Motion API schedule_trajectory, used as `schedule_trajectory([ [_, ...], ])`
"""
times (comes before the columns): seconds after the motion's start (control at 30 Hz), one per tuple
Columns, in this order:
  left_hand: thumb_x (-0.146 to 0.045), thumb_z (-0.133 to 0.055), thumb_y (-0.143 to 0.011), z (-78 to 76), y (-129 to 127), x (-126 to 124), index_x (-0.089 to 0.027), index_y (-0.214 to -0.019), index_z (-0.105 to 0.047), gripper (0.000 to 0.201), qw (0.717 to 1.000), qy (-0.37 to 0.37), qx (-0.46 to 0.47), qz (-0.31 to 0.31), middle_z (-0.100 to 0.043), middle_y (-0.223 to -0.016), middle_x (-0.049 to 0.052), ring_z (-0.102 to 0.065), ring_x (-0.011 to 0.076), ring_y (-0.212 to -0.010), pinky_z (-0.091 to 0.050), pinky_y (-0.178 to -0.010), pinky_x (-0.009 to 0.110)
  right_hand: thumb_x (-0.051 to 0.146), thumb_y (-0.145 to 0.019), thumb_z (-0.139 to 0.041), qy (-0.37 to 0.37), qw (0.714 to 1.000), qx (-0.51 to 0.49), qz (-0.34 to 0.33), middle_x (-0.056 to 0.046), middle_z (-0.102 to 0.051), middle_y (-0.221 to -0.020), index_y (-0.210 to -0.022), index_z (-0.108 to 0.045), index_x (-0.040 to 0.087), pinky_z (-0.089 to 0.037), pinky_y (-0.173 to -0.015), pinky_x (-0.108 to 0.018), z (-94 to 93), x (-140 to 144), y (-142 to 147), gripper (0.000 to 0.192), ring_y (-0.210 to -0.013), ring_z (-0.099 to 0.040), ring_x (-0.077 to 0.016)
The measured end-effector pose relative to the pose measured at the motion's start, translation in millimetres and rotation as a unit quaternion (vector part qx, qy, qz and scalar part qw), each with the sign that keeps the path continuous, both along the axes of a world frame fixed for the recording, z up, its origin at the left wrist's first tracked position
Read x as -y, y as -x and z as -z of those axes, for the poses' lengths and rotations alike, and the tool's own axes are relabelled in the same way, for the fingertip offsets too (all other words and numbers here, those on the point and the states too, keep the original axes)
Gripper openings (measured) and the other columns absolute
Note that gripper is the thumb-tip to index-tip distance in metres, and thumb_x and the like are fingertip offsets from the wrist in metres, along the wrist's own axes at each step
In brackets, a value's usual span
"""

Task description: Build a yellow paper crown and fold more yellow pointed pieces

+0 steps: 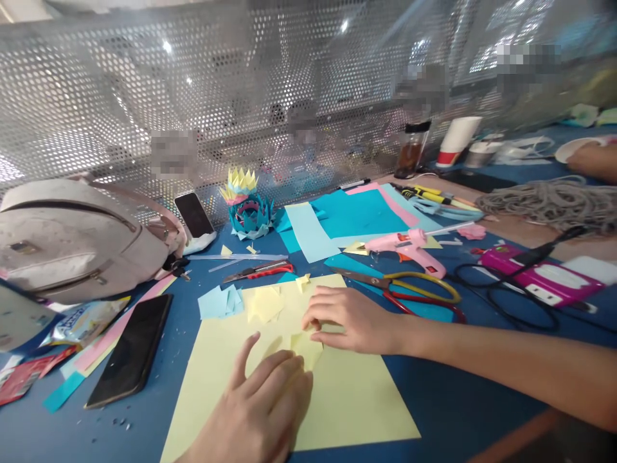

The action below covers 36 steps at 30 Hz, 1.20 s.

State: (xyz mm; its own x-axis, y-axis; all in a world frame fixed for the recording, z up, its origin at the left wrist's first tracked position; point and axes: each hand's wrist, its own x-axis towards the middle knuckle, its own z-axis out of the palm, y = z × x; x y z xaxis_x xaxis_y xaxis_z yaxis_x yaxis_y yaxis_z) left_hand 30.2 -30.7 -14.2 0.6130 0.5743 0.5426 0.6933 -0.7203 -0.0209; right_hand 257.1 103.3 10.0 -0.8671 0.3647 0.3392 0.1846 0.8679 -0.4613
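Around the large yellow sheet (347, 392) at lower centre lie a black phone (131, 350) to its left, light-blue paper squares (220, 301) and a red-handled cutter (260, 271) above it, with yellow-handled scissors (405, 288) and a pink glue gun (409, 247) toward the right. The small folded yellow paper (307, 347) sits on that sheet, between both hands. The left hand (255, 411) lies flat with fingers together pressing it, while the right hand (349, 318), reaching in from the right, seems to pinch its upper edge with curled fingertips.
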Motion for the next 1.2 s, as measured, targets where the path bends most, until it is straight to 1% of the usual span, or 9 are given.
schedule_trajectory([
  [0.1, -0.013, -0.043, -0.098, -1.1, 0, -2, -0.017, -0.120, -0.066, 0.033, 1.000, -0.008, -0.003, 0.011, -0.074, -0.114, 0.005, -0.065, 0.0186, -0.116, -0.007, -0.127, 0.048, 0.031, -0.097, -0.063, 0.013, 1.000, -0.002, -0.004, -0.002, -0.068, -0.083, -0.100, -0.069, 0.018, -0.043, -0.074, -0.029, 1.8, 1, 1, 0.015, -0.085, -0.057, -0.0182],
  [0.37, -0.013, -0.048, -0.097, -24.0, 0, -3, -0.015, -0.118, -0.068, 0.029, 0.998, -0.005, -0.056, 0.018, -0.075, -0.111, 0.004, -0.068, 0.0162, -0.111, -0.002, -0.129, 0.043, 0.022, -0.091, -0.071, 0.046, 0.999, -0.018, 0.013, 0.000, -0.065, -0.081, -0.094, -0.068, 0.017, -0.042, -0.073, -0.026, 4.1, 2, 2, 0.006, -0.084, -0.057, -0.0161],
  [0.47, -0.016, -0.049, -0.097, -22.9, 0, -3, -0.015, -0.122, -0.066, 0.029, 0.998, 0.000, -0.056, 0.020, -0.075, -0.112, 0.003, -0.068, 0.0149, -0.108, -0.005, -0.129, 0.042, 0.028, -0.094, -0.070, 0.008, 0.999, -0.044, 0.002, -0.003, -0.065, -0.089, -0.092, -0.070, 0.018, -0.041, -0.075, -0.027, 2.2, 3, 1, 0.010, -0.087, -0.055, -0.0167],
  [0.67, -0.017, -0.052, -0.098, -16.9, 2, -2, -0.015, -0.122, -0.066, 0.028, 0.998, -0.007, -0.064, 0.013, -0.074, -0.116, 0.005, -0.067, 0.0162, -0.112, -0.011, -0.129, 0.045, 0.030, -0.097, -0.067, -0.105, 0.990, -0.047, -0.079, -0.002, -0.066, -0.092, -0.087, -0.074, 0.022, -0.037, -0.075, -0.029, -0.5, 3, -2, 0.014, -0.082, -0.051, -0.0150],
  [0.83, -0.014, -0.048, -0.097, -10.8, 0, -2, -0.016, -0.117, -0.068, 0.028, 0.999, -0.012, -0.028, 0.016, -0.074, -0.113, 0.004, -0.067, 0.0164, -0.110, -0.009, -0.128, 0.045, 0.027, -0.097, -0.066, -0.087, 0.990, -0.031, -0.106, -0.001, -0.068, -0.089, -0.089, -0.073, 0.020, -0.041, -0.076, -0.027, 1.1, 0, -1, 0.013, -0.083, -0.053, -0.0141],
  [0.93, -0.013, -0.039, -0.097, -9.4, 4, -2, -0.015, -0.124, -0.064, 0.036, 0.999, 0.007, 0.034, -0.009, -0.070, -0.107, 0.009, -0.064, 0.0191, -0.112, -0.026, -0.122, 0.046, 0.030, -0.098, -0.065, -0.072, 0.991, -0.023, -0.111, -0.001, -0.069, -0.090, -0.090, -0.074, 0.020, -0.043, -0.076, -0.027, 2.3, 0, 0, 0.015, -0.083, -0.055, -0.0135],
  [1.0, -0.011, -0.038, -0.095, -11.6, 8, -1, -0.016, -0.130, -0.060, 0.041, 0.997, 0.060, 0.022, -0.053, -0.066, -0.113, 0.013, -0.061, 0.0225, -0.116, -0.035, -0.116, 0.049, 0.031, -0.099, -0.064, -0.067, 0.991, -0.026, -0.112, -0.002, -0.070, -0.093, -0.090, -0.075, 0.020, -0.043, -0.076, -0.027, 2.9, 0, 0, 0.018, -0.084, -0.057, -0.0133],
  [1.1, -0.016, -0.042, -0.097, -16.9, 11, -1, -0.019, -0.134, -0.057, 0.040, 0.991, 0.099, 0.003, -0.087, -0.062, -0.128, 0.013, -0.057, 0.0255, -0.123, -0.035, -0.115, 0.053, 0.032, -0.100, -0.062, -0.070, 0.990, -0.033, -0.115, -0.003, -0.072, -0.100, -0.090, -0.076, 0.020, -0.044, -0.077, -0.027, 3.9, 0, 0, 0.021, -0.087, -0.059, -0.0136],
  [1.2, -0.021, -0.044, -0.100, -19.1, 10, -2, -0.021, -0.132, -0.059, 0.035, 0.989, 0.109, -0.002, -0.098, -0.065, -0.130, 0.008, -0.056, 0.0239, -0.125, -0.031, -0.119, 0.052, 0.033, -0.101, -0.060, -0.081, 0.990, -0.037, -0.113, -0.003, -0.074, -0.104, -0.090, -0.077, 0.020, -0.045, -0.076, -0.028, 5.2, 0, -1, 0.023, -0.089, -0.060, -0.0146],
])
